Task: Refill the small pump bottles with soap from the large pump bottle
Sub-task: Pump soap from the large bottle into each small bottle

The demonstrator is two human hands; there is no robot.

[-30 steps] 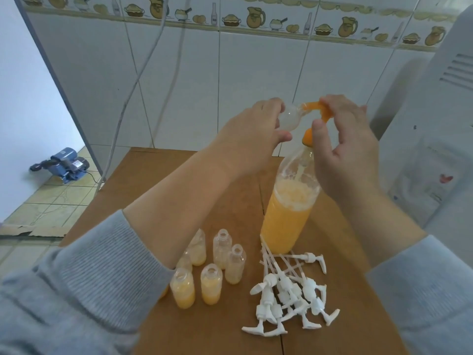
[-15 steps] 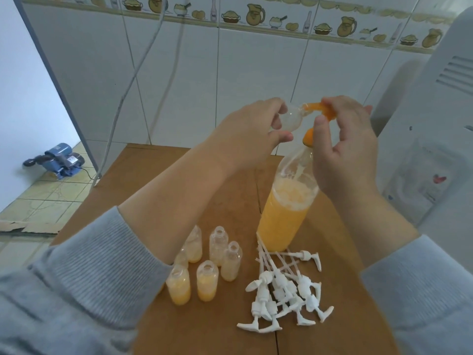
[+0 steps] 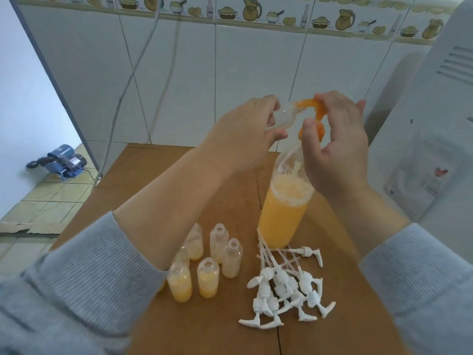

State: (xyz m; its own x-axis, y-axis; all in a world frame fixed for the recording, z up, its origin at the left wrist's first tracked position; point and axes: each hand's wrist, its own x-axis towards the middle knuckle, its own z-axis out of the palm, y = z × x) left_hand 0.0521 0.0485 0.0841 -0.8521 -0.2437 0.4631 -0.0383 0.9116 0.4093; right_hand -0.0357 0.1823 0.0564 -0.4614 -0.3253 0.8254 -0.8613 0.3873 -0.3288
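Observation:
A large clear bottle (image 3: 281, 213) half full of orange soap stands on the wooden table (image 3: 212, 329). Its orange pump head (image 3: 311, 106) is under the fingers of my right hand (image 3: 335, 147). My left hand (image 3: 245, 139) holds a small clear bottle (image 3: 286, 115) tilted, its mouth against the pump's spout. Several small open bottles (image 3: 217, 257) stand near the table's middle; the two nearest, one of them (image 3: 179, 284), hold orange soap. A pile of white pump tops (image 3: 284, 288) lies to their right.
A white tiled wall (image 3: 230, 73) rises behind the table. A white appliance (image 3: 435, 124) stands at the right. Two cables (image 3: 133, 73) hang down the wall at the left. A blue pump motor (image 3: 61, 162) sits on the tiled floor far left.
Both hands have stayed at the pump head with the small bottle against the spout. The right hand's fingers have spread a little and the pump head stands slightly higher.

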